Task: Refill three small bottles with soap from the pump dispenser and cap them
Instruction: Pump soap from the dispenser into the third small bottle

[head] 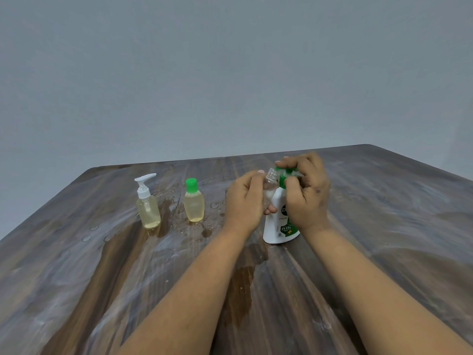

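Pump dispenser [279, 221] on the table [384, 226], its green pump head largely hidden by the right hand [305, 190], whose fingers curl over it. Left hand [243, 201] grips a clear uncapped small bottle [270, 185], mouth beside the nozzle; contents indistinct.

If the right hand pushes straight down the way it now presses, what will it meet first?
Most likely the green pump head of the soap dispenser: the right hand already rests on it, so it would just press the pump.

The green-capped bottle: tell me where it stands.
In the head view, the green-capped bottle stands left of centre, between the white-pump bottle and the left hand.
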